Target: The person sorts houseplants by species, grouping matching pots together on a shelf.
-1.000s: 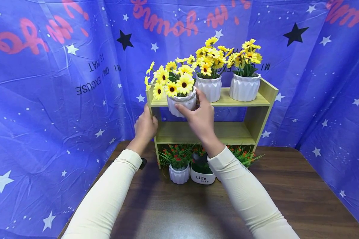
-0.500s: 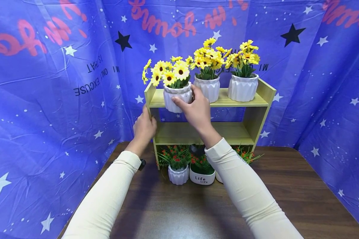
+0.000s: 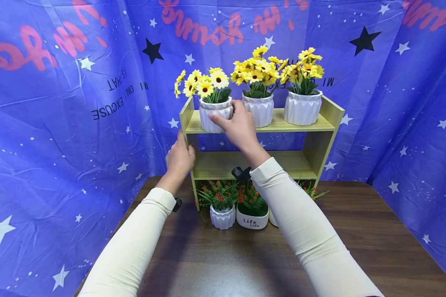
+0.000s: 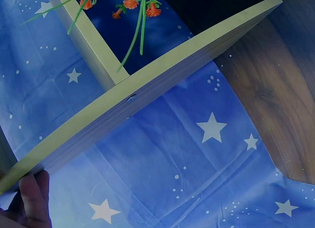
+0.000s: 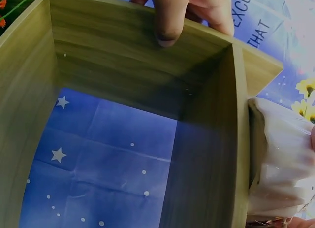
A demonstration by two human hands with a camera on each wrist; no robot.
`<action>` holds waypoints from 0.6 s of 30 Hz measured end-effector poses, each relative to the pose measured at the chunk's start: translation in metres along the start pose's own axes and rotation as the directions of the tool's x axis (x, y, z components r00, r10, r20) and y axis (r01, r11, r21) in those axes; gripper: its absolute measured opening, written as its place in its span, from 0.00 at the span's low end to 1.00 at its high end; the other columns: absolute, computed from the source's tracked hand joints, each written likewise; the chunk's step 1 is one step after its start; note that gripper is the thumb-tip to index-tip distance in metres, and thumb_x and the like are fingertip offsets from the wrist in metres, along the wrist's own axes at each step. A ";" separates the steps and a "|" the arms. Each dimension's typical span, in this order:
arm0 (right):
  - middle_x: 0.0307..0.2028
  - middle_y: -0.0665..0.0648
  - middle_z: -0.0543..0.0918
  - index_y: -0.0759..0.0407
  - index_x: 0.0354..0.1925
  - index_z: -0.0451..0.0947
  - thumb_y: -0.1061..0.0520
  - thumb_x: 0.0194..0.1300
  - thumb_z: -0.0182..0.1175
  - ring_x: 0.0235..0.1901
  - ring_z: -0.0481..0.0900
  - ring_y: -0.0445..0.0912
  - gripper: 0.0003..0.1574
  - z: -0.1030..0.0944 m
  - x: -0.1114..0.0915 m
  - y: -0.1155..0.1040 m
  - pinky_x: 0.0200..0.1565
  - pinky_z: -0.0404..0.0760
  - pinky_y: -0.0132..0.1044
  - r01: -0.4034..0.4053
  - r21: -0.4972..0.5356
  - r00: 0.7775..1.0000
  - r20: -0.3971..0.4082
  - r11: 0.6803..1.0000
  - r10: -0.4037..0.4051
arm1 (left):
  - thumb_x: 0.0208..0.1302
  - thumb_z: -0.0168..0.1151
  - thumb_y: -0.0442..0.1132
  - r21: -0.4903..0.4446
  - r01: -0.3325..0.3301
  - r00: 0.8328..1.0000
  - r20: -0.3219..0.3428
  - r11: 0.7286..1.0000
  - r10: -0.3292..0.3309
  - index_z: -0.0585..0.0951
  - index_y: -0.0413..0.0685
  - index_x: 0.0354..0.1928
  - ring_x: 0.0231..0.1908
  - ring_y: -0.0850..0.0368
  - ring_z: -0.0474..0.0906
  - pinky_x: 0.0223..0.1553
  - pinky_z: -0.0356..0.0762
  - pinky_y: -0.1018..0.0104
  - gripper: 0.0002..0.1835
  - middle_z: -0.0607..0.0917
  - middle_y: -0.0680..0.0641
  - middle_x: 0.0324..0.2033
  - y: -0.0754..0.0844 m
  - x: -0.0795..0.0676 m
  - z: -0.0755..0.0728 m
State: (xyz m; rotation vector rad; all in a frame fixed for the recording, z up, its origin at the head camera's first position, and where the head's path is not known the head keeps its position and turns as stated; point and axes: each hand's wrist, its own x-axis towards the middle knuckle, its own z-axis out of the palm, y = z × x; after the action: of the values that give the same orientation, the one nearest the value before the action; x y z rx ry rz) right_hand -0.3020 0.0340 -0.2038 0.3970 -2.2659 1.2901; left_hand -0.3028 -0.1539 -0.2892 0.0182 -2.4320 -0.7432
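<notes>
My right hand [image 3: 239, 126] grips a white ribbed flower pot [image 3: 214, 116] of yellow sunflowers at the left end of the top shelf. The thumb lies across the pot's front and the fingers go round its right side. In the right wrist view the pot [image 5: 280, 164] is right at the top board, its base edge overlapping the front edge. My left hand [image 3: 180, 157] holds the left side panel of the wooden shelf [image 3: 260, 165]; its thumb [image 5: 168, 21] is on the inner face in the right wrist view. Fingers of this hand [image 4: 34, 201] show at the panel's edge in the left wrist view.
Two more sunflower pots, a middle one [image 3: 259, 109] and a right one [image 3: 302, 108], share the top shelf. Below stand a ribbed pot [image 3: 223, 217] of red flowers and a "Life" pot [image 3: 252, 220] on the brown table [image 3: 215, 264]. A blue starry curtain [image 3: 96, 165] surrounds it.
The right hand has moved the sunflower pot back and slightly left, from in front of the top shelf onto its left end. The left hand keeps its hold on the side panel.
</notes>
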 end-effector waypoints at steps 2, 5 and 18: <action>0.46 0.58 0.83 0.61 0.65 0.68 0.36 0.57 0.71 0.41 0.80 0.48 0.48 0.002 0.004 0.000 0.42 0.76 0.41 -0.008 -0.014 1.000 0.003 1.000 0.008 | 0.69 0.54 0.39 0.001 0.001 1.000 -0.002 1.000 -0.001 0.61 0.49 0.70 0.45 0.28 0.80 0.40 0.74 0.35 0.29 0.82 0.34 0.51 0.000 0.001 0.000; 0.44 0.57 0.82 0.61 0.65 0.68 0.35 0.57 0.70 0.39 0.79 0.48 0.48 0.005 0.008 0.000 0.40 0.75 0.41 -0.021 -0.035 1.000 0.005 0.999 0.021 | 0.69 0.54 0.39 0.001 0.001 1.000 -0.001 1.000 -0.001 0.61 0.50 0.70 0.45 0.29 0.80 0.40 0.74 0.35 0.29 0.82 0.34 0.51 0.000 0.001 0.000; 0.47 0.62 0.82 0.62 0.66 0.65 0.34 0.59 0.68 0.41 0.80 0.50 0.50 0.017 0.014 0.001 0.41 0.77 0.44 -0.040 -0.063 0.999 -0.016 0.997 0.039 | 0.70 0.53 0.40 -0.009 0.029 0.999 0.020 1.000 -0.028 0.59 0.52 0.73 0.47 0.30 0.80 0.42 0.74 0.35 0.30 0.82 0.34 0.52 0.002 -0.001 -0.002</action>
State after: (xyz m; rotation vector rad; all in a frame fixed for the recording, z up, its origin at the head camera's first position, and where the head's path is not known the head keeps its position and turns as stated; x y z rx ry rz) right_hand -0.3189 0.0201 -0.2037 0.3211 -2.3062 1.2327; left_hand -0.3012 -0.1526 -0.2872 0.0421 -2.4512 -0.7709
